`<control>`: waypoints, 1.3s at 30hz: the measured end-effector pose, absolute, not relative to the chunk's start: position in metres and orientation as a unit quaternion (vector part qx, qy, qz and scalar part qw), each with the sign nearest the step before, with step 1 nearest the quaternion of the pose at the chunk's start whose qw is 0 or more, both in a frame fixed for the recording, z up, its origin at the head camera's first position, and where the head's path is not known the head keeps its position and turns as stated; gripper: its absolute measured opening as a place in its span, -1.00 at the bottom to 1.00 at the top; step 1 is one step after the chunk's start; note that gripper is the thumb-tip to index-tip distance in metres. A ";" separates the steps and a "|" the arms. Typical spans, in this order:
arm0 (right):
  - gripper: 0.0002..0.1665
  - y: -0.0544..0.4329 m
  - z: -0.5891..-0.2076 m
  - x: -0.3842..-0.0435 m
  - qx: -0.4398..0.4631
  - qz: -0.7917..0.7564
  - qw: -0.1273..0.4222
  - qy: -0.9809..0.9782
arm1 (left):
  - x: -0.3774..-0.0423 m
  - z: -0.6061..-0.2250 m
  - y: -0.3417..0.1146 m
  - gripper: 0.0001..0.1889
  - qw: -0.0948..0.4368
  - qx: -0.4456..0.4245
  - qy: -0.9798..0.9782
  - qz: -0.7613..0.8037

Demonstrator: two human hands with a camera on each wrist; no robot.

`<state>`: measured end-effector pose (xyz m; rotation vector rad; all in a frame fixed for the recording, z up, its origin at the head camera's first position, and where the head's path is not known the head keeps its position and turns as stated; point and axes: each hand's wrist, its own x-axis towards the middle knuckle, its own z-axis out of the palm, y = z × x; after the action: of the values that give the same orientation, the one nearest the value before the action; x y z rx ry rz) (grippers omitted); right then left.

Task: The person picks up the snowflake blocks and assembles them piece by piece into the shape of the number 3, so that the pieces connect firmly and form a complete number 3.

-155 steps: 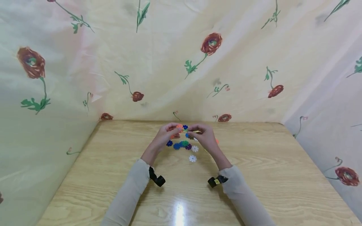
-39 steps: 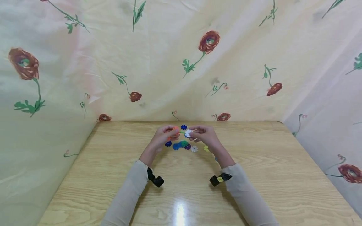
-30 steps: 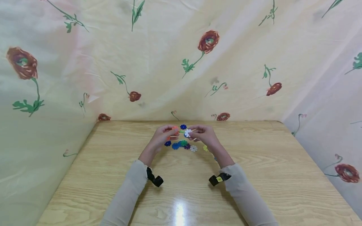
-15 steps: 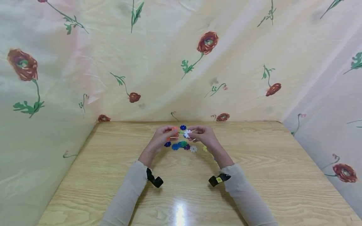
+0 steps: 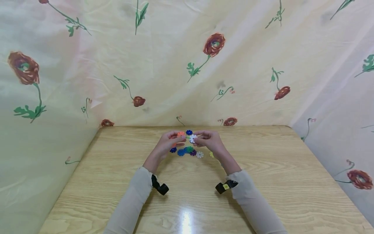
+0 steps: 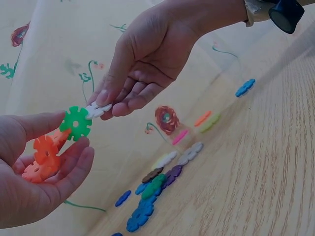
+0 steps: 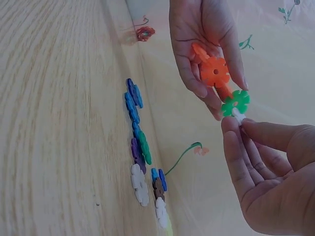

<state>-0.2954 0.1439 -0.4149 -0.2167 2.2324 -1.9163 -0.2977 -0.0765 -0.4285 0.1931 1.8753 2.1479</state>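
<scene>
Left wrist view: left hand (image 6: 34,199) grips orange discs (image 6: 47,149), right hand (image 6: 152,54) pinches white disc (image 6: 94,111) against green disc (image 6: 78,117); square-on pressure should help.

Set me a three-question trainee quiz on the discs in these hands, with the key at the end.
1. True or false: the right hand pinches a white disc.
2. Multiple choice: which colour is the held disc that touches that white one?
A) purple
B) green
C) brown
3. Fill the gap: the orange discs are held in the ____ hand.

Key:
1. True; both wrist views show it between thumb and fingers.
2. B; the held green disc meets its edge.
3. Left; the left hand holds them.
</scene>
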 end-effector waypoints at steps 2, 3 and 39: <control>-0.62 0.143 -0.415 -0.295 -0.072 -0.649 0.096 0.751 | -0.298 -0.428 -0.076 -0.61 0.141 0.068 0.649 0.745; -0.63 0.142 -0.414 -0.294 -0.073 -0.651 0.096 0.750 | -0.298 -0.429 -0.076 -0.60 0.141 0.069 0.649 0.744; -0.65 0.142 -0.411 -0.290 -0.088 -0.702 0.051 0.705 | -0.294 -0.421 -0.068 -0.69 0.134 0.066 0.634 0.758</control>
<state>-0.2902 0.1415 -0.4105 -0.2686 2.1445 -2.1372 -0.2936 -0.0676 -0.4208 0.1927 1.8390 2.1989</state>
